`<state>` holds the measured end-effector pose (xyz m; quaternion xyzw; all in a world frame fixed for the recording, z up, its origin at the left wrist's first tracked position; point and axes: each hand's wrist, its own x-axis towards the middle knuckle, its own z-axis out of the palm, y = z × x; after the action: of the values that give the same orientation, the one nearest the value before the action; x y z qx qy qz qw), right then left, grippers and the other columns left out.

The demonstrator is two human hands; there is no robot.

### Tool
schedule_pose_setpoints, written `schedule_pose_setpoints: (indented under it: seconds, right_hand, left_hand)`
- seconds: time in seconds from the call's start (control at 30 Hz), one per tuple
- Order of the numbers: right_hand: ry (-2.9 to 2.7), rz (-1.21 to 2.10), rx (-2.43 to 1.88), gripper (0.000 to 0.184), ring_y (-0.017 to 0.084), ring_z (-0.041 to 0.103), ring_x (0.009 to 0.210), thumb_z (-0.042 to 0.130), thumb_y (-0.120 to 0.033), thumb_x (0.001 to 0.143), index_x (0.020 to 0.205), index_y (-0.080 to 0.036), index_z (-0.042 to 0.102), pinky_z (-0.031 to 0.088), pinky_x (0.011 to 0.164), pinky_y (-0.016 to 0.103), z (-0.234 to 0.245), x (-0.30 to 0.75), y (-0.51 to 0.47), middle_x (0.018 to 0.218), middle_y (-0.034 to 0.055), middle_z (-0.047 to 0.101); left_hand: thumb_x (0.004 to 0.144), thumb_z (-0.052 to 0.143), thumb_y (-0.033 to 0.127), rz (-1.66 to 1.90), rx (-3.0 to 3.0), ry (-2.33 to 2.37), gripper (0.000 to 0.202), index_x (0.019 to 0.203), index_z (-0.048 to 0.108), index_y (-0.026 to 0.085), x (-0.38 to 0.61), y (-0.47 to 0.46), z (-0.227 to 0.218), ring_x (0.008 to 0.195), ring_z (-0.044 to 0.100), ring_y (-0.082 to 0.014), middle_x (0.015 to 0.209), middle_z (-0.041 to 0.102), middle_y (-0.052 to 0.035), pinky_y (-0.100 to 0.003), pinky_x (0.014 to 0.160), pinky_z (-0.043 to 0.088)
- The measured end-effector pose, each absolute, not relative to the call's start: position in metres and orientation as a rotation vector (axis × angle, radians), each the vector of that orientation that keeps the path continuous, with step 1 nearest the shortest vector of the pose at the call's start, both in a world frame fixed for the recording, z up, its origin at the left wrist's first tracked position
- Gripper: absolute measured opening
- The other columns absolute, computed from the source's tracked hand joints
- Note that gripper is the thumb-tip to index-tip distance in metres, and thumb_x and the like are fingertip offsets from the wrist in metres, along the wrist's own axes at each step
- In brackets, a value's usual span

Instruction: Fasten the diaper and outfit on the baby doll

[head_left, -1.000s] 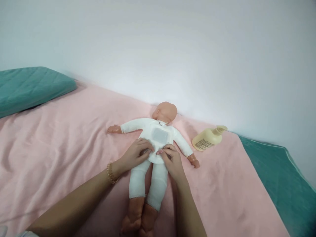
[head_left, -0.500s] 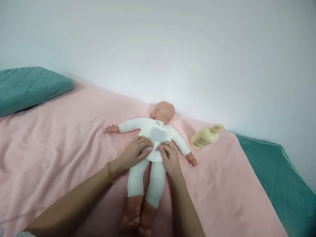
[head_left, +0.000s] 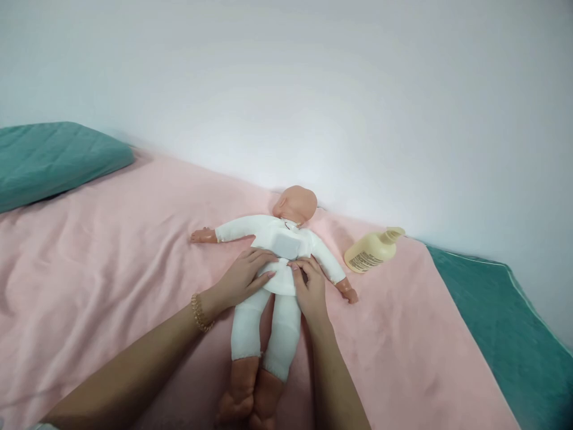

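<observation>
A baby doll (head_left: 268,263) in a white suit lies face down on a pink blanket (head_left: 111,257), head toward the wall, arms spread. A grey-white patch (head_left: 283,243) shows on its back. My left hand (head_left: 244,276), with a bead bracelet at the wrist, rests flat on the doll's lower back, fingers stretched out. My right hand (head_left: 308,285) is on the other side of the waist, fingers curled and pressed on the white cloth just below the patch.
A cream pump bottle (head_left: 372,251) lies on its side right of the doll near the wall. A teal cushion (head_left: 54,158) sits at far left. A teal mattress (head_left: 501,322) shows at right beyond the blanket's edge.
Both hands slid a little up the doll's back toward the patch. The doll and bottle stay where they were.
</observation>
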<state>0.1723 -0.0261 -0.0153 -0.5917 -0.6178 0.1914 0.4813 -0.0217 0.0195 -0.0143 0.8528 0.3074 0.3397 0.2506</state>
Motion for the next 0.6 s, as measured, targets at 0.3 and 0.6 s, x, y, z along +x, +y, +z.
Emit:
schedule_pose_setpoints:
  seconds: [0.3, 0.6]
  right_hand:
    - [-1.434, 0.392, -1.405, 0.025, 0.022, 0.061, 0.091, 0.05, -0.036, 0.093, 0.086, -0.02, 0.068, 0.047, 0.085, 0.036, 0.004, 0.183, -0.005, 0.091, 0.0073, 0.066]
    - [-1.499, 0.276, -1.509, 0.027, 0.022, 0.058, 0.086, 0.045, -0.032, 0.092, 0.078, -0.02, 0.065, 0.044, 0.083, 0.036, 0.006, 0.173, 0.033, 0.086, 0.0083, 0.068]
  left_hand:
    - [0.102, 0.037, 0.034, 1.05, 2.089, 0.881, 0.033, 0.099, 0.065, 0.018, -0.012, 0.028, 0.007, 0.098, 0.063, -0.0243, 0.102, 0.072, -0.0054, -0.04, 0.091, 0.048]
    - [0.101, 0.037, 0.029, 1.161, 2.184, 0.993, 0.032, 0.101, 0.066, 0.016, 0.013, 0.06, 0.022, 0.103, 0.062, -0.0243, 0.106, 0.071, -0.0093, -0.043, 0.096, 0.046]
